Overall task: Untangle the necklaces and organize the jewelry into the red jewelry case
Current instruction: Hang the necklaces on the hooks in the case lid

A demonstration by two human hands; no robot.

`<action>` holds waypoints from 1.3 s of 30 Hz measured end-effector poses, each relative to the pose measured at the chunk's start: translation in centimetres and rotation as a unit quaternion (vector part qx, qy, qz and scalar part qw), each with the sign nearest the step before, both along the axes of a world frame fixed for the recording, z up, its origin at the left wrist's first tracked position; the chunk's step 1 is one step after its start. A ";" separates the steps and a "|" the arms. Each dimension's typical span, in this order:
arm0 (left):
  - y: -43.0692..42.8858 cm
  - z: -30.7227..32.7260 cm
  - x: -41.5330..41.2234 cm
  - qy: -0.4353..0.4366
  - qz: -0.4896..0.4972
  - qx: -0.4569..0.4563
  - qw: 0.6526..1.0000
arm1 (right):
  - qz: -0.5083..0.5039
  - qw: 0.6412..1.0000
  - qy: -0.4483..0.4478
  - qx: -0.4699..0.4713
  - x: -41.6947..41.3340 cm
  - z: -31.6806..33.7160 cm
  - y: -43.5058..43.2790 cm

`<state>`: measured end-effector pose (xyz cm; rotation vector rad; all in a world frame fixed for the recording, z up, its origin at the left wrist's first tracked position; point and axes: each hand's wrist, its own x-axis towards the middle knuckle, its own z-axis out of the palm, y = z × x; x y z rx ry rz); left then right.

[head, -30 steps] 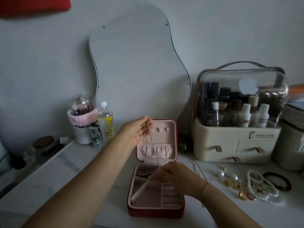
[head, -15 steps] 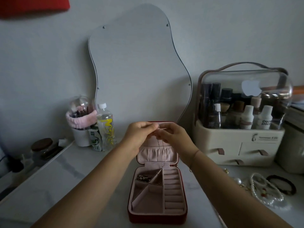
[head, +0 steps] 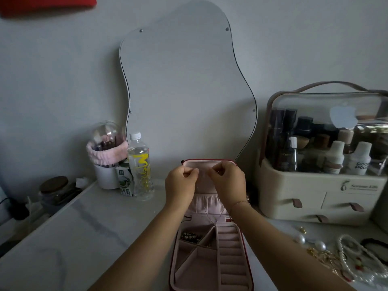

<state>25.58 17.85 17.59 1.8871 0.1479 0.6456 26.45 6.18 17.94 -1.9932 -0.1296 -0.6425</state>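
The red jewelry case point(head: 211, 287) stands open in front of me, pink inside, its lid upright. My left hand point(head: 181, 184) and my right hand point(head: 228, 182) are raised side by side before the lid's top edge. Each pinches an end of a thin chain necklace point(head: 212, 217), which hangs in a V down over the lid's pink pocket to the tray. A small beaded piece point(head: 190, 236) lies in the tray's upper left compartment. Loose jewelry point(head: 327, 258) with pearls, gold pieces and a pearl bracelet lies on the table to the right.
A cream cosmetics organizer point(head: 319, 185) with a clear dome stands at the right. A water bottle point(head: 141, 166), a small carton and a brush cup with a pink band stand at the left. A wavy mirror point(head: 184, 91) leans on the wall behind.
My right hand rose from the tray to the lid's top and took the chain. Both hands then drew slightly apart, so the necklace now hangs between them in a V.
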 end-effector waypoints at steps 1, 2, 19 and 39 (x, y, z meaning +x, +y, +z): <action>-0.2 0.0 0.0 -0.008 0.019 0.007 1.000 | -0.025 0.999 -0.011 -0.024 0.3 -0.1 0.1; -0.3 -0.1 0.0 -0.012 0.035 0.012 0.999 | -0.048 0.997 -0.018 -0.052 0.5 -0.2 0.2; -2.2 -0.7 0.7 0.053 0.129 -0.015 0.990 | -0.153 0.950 -0.124 -0.241 2.8 -2.2 1.0; -3.3 -1.7 0.8 -0.032 0.161 -0.074 0.984 | -0.193 0.933 -0.205 -0.224 3.7 -2.5 1.1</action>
